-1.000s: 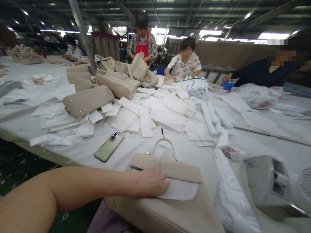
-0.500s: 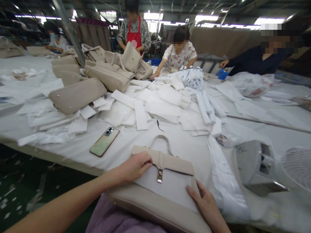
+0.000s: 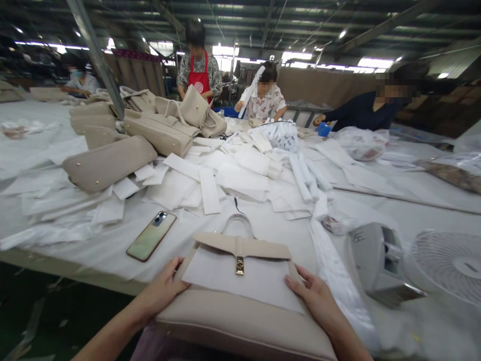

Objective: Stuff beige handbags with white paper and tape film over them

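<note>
A beige handbag (image 3: pixel 244 318) lies at the table's front edge with its base toward me. Its flap carries a gold turn-lock (image 3: pixel 239 265), and the handle (image 3: pixel 239 218) arches away from me. Under the flap a white sheet (image 3: pixel 225 279) covers the bag's front. My left hand (image 3: pixel 167 286) grips the bag's left side, thumb on top and fingers around the edge. On the opposite side, my right hand (image 3: pixel 311 296) holds the edge the same way, its thumb near the sheet's corner.
A phone (image 3: pixel 151 235) lies left of the bag. Beyond are loose white sheets (image 3: pixel 240 183), white rolls (image 3: pixel 300 175) and piled beige bags (image 3: pixel 108 163). A grey machine (image 3: pixel 372 255) and a white fan (image 3: pixel 447 265) stand at right. Several co-workers (image 3: pixel 265 100) sit or stand across the table.
My left hand has moved from the flap down to the bag's left side. More of the white sheet shows. A co-worker across the table has raised a long white strip.
</note>
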Tool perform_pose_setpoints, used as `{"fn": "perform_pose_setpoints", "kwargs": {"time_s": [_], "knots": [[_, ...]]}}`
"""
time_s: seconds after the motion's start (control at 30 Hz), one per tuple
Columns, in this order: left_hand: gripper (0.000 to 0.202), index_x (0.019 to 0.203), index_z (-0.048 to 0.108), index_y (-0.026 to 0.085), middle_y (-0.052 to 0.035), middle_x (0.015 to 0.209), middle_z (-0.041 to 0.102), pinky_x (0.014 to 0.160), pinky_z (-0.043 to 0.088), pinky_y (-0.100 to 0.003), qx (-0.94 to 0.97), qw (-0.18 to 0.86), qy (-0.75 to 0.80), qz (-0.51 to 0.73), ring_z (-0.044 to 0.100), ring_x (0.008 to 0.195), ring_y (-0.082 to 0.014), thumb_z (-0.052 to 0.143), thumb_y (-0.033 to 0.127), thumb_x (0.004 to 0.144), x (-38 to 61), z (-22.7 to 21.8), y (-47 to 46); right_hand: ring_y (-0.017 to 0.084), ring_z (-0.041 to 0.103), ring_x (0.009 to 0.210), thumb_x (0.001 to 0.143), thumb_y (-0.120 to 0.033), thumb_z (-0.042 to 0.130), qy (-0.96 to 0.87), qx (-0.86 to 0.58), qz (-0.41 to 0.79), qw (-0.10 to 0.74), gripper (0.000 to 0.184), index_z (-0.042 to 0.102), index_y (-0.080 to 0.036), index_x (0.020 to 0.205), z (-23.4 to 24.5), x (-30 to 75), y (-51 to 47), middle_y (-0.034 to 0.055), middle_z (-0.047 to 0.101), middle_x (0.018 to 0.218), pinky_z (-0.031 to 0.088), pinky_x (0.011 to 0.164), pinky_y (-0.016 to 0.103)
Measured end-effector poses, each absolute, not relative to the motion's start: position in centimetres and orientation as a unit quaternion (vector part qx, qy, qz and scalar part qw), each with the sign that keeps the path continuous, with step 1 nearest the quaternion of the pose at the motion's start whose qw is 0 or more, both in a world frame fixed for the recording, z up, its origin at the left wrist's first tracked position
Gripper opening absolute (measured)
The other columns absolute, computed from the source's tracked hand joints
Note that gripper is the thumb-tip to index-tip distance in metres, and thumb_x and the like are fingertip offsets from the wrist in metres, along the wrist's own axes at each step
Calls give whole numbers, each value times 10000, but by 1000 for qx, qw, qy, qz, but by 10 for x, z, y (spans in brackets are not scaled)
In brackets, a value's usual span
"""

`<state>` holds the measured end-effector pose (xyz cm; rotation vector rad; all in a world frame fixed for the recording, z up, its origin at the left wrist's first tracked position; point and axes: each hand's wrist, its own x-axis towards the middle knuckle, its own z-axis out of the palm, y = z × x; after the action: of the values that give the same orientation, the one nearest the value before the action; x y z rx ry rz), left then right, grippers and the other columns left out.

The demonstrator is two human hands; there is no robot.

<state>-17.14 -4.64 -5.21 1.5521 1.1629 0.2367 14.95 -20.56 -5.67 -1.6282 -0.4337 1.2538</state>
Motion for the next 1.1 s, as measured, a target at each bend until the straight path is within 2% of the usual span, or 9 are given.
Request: {"fn": "perform_pose_setpoints", "kwargs": {"time_s": [0.1, 0.23, 0.37, 0.47, 0.6, 0.77, 0.9, 1.0, 1.1], "knots": [[463, 1111, 495, 189, -45, 1044, 619, 847, 461, -330, 673, 552, 477, 121, 568, 1015, -250, 546, 410, 708, -156, -21, -26, 261, 680, 740, 623, -427, 748, -202, -687, 498, 490, 792, 473, -144, 1309, -34, 167, -185, 89, 717, 908, 553, 632, 346], [440, 1088, 522, 183, -38, 1036, 632, 792, 465, -293, 690, 541, 462, 138, 586, 962, -228, 545, 369, 690, -130, -5, 5, 241, 668, 719, 639, -404, 733, -224, -732, 435, 474, 638, 580, -160, 1208, -21, 196, -153, 68, 720, 885, 528, 612, 317], [488, 1039, 555, 119, -83, 946, 655, 753, 469, -312, 656, 568, 482, 126, 608, 878, -240, 570, 433, 666, -110, -29, 26, 254, 654, 810, 664, -358, 672, -195, -787, 358, 463, 271, 716, -142, 821, -44, 209, -133, 70, 721, 807, 519, 698, 314], [529, 1013, 566, 103, -93, 926, 657, 781, 464, -328, 651, 552, 501, 147, 613, 868, -246, 563, 510, 675, -106, -47, 31, 270, 646, 842, 683, -401, 618, -176, -795, 334, 475, 262, 698, -152, 671, -72, 209, -139, 76, 716, 766, 511, 716, 325], [500, 982, 591, 143, -76, 975, 650, 835, 460, -330, 704, 474, 486, 208, 602, 924, -243, 507, 563, 726, -112, -51, 27, 244, 649, 786, 696, -489, 584, -197, -801, 246, 510, 389, 690, -142, 836, -95, 221, -167, 77, 713, 815, 500, 681, 318], [432, 1003, 604, 212, -52, 1068, 619, 840, 480, -334, 744, 420, 461, 241, 565, 1018, -248, 443, 562, 808, -117, -55, 12, 235, 635, 708, 751, -503, 515, -254, -891, 75, 370, 384, 684, -159, 783, -90, 257, -199, 74, 693, 717, 452, 685, 322], [402, 993, 612, 216, -43, 1117, 596, 1021, 369, -363, 746, 399, 442, 299, 513, 1122, -235, 398, 530, 861, -119, -72, 1, 227, 631, 734, 819, -450, 440, -263, -929, -1, 259, 373, 687, -173, 786, -89, 281, -207, 72, 699, 755, 425, 675, 300], [403, 1005, 607, 215, -35, 1185, 563, 1089, 285, -365, 735, 389, 446, 332, 478, 1176, -222, 348, 502, 888, -124, -85, -4, 226, 631, 873, 885, -354, 363, -283, -942, -22, 178, 374, 674, -159, 957, -93, 299, -200, 95, 699, 939, 431, 752, 288], [431, 1068, 582, 232, -13, 1241, 537, 1095, 278, -355, 721, 374, 465, 353, 452, 1212, -213, 268, 483, 911, -133, -101, -10, 238, 575, 1055, 913, -245, 308, -297, -945, -29, 130, 403, 575, -112, 1185, -94, 326, -186, 148, 625, 1153, 401, 881, 303]]}}
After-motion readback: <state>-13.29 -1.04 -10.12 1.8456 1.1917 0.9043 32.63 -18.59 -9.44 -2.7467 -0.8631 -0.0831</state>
